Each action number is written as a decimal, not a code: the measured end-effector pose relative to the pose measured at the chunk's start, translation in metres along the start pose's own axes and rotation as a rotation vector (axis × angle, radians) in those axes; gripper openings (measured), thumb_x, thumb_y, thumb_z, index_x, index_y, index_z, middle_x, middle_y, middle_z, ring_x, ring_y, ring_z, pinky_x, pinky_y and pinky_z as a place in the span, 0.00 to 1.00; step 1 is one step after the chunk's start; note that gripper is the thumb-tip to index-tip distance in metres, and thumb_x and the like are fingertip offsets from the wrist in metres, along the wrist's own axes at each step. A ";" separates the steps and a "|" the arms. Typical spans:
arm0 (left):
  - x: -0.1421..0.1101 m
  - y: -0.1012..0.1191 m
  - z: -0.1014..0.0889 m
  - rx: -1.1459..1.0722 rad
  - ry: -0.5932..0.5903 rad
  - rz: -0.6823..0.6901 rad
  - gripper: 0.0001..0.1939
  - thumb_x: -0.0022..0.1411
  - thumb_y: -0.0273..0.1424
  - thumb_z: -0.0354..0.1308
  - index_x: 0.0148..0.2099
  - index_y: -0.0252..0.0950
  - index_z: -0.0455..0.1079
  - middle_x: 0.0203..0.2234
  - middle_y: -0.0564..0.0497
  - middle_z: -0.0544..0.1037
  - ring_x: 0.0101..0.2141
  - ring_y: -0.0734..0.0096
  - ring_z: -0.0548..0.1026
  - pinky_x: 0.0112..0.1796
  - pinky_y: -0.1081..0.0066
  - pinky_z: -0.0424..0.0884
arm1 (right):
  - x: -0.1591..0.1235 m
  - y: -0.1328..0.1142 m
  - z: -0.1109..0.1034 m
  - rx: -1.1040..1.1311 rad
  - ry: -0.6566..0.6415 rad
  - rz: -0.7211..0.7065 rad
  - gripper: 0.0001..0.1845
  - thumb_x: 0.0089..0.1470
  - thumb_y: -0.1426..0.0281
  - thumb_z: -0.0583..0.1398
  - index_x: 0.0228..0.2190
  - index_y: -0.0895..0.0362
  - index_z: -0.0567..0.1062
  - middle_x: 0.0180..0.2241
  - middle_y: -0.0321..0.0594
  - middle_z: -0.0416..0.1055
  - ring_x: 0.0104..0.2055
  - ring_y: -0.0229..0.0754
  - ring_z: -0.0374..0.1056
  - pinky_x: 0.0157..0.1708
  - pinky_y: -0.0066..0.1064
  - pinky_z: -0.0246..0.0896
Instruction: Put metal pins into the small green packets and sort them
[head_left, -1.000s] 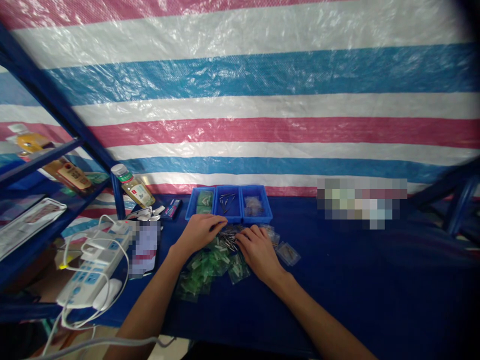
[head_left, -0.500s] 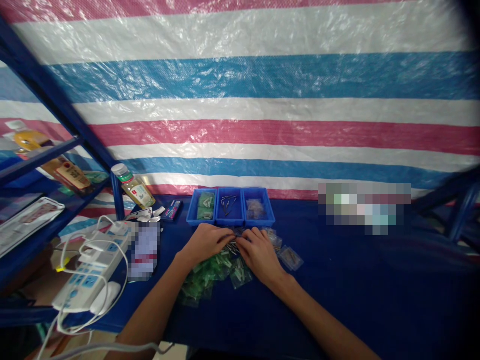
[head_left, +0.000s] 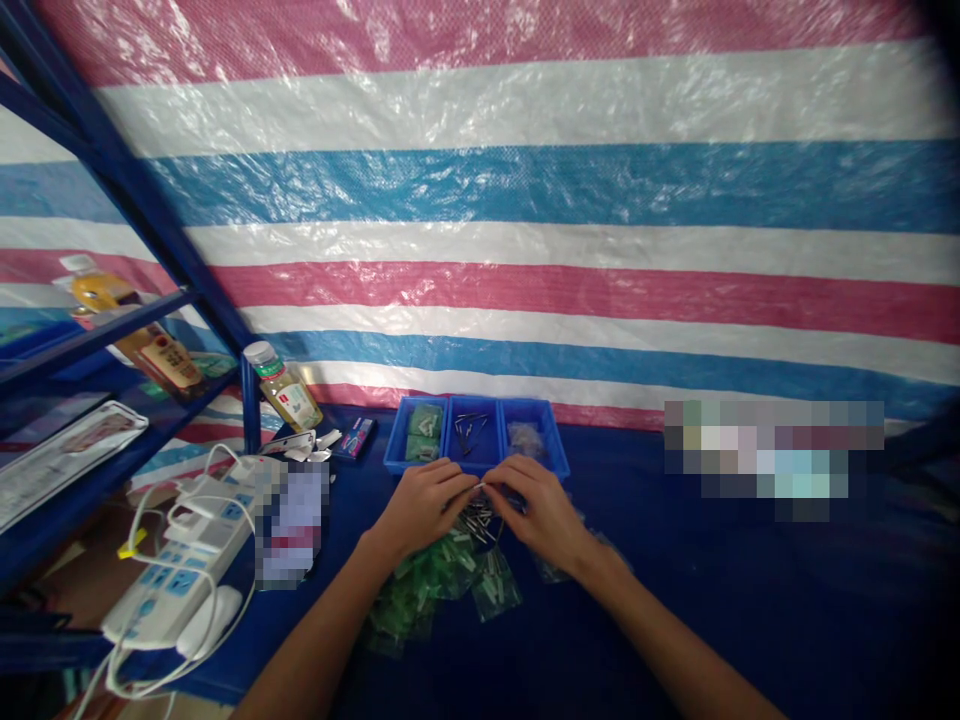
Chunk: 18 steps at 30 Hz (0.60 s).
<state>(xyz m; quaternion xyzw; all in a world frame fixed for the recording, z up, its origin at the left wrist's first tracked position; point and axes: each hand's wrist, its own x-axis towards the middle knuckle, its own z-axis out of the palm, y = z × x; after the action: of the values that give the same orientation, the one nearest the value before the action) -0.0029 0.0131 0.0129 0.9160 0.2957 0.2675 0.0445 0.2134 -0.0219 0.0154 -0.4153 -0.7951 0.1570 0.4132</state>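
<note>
My left hand (head_left: 422,503) and my right hand (head_left: 538,508) meet over a small heap of thin metal pins (head_left: 476,520) on the dark blue table. Their fingertips pinch together at one small pale piece between them, too small to name. Beneath and in front of the hands lie several small clear bags with green parts (head_left: 420,590). Just behind the hands stands a blue three-part tray (head_left: 555,448): green bags in its left part, loose pins in the middle, a clear bag in the right.
A white power strip with cables (head_left: 187,550) lies at the left on the table. A bottle (head_left: 289,390) stands by the blue shelf post (head_left: 247,410). Shelves with bottles and a flat white tray (head_left: 67,450) fill the left. A striped tarp (head_left: 525,200) hangs behind.
Both hands rose off the pile and drew together, fingertips now pinching one small piece between them. The view has tilted up and shifted a little.
</note>
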 end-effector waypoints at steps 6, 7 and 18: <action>0.000 0.000 -0.004 -0.028 -0.013 -0.025 0.10 0.73 0.34 0.54 0.46 0.36 0.75 0.35 0.47 0.80 0.37 0.66 0.77 0.39 0.66 0.72 | -0.003 -0.001 -0.001 -0.046 0.050 -0.011 0.09 0.67 0.71 0.57 0.37 0.54 0.77 0.35 0.42 0.76 0.38 0.46 0.71 0.43 0.38 0.64; 0.000 0.002 -0.005 -0.044 -0.027 -0.019 0.10 0.74 0.33 0.53 0.45 0.36 0.75 0.35 0.48 0.80 0.37 0.66 0.77 0.39 0.67 0.72 | -0.008 0.000 0.000 -0.055 0.067 0.009 0.09 0.68 0.71 0.56 0.38 0.54 0.77 0.35 0.42 0.76 0.38 0.46 0.71 0.42 0.39 0.64; 0.004 0.015 0.000 -0.036 -0.119 0.043 0.10 0.73 0.32 0.53 0.44 0.37 0.77 0.32 0.49 0.78 0.34 0.68 0.75 0.38 0.69 0.70 | -0.045 0.017 0.011 -0.164 0.023 -0.005 0.10 0.70 0.70 0.54 0.43 0.53 0.77 0.41 0.45 0.79 0.40 0.48 0.75 0.45 0.42 0.68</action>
<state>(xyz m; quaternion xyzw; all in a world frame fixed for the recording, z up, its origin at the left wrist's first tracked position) 0.0079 0.0031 0.0187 0.9355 0.2678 0.2187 0.0728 0.2275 -0.0466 -0.0252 -0.4476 -0.8014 0.0854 0.3874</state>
